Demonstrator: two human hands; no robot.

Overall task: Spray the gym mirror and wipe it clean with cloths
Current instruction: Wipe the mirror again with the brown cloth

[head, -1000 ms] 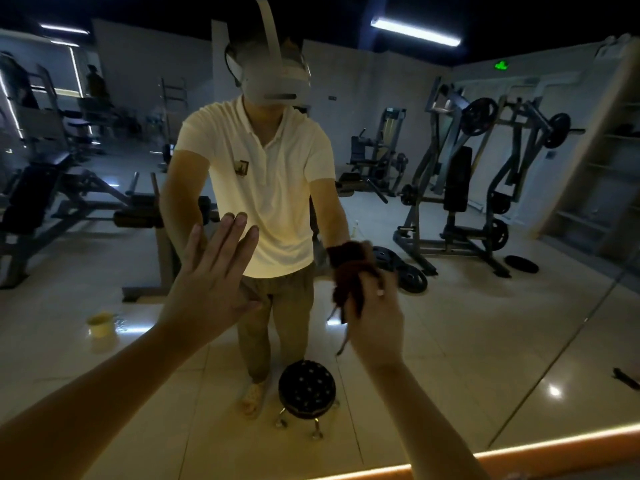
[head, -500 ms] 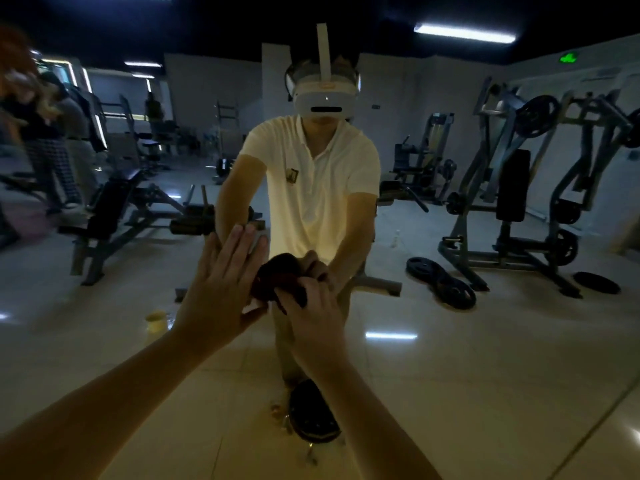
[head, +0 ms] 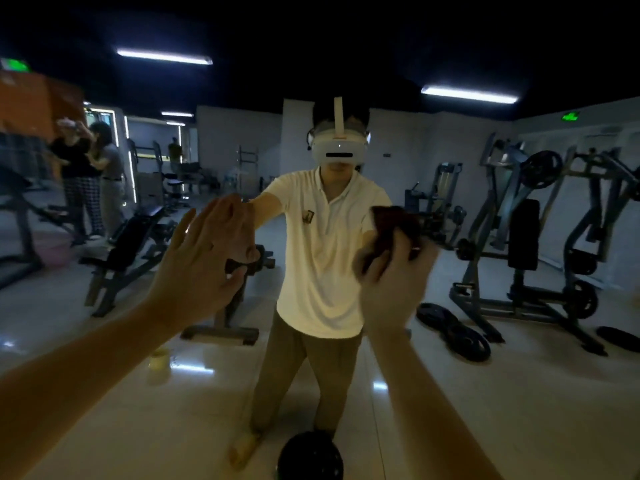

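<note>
Cloth [head: 394, 226] gripped above right hand [head: 394, 289] fingers, left hand [head: 201, 268] flat on mirror [head: 519, 393]

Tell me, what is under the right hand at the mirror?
A dark red cloth, bunched in the right hand at the mirror. Its top sticks out above the hand; the hand covers the rest of it.

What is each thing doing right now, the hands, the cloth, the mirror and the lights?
mirror: too dim to tell wet or dry.
left hand: open, fingers straight, flat against the mirror.
cloth: dark red, bunched up.
right hand: fingers curled round the cloth, raised to the glass.
ceiling lights: on, seen in the reflection.
yellow cup: standing upright.
</note>
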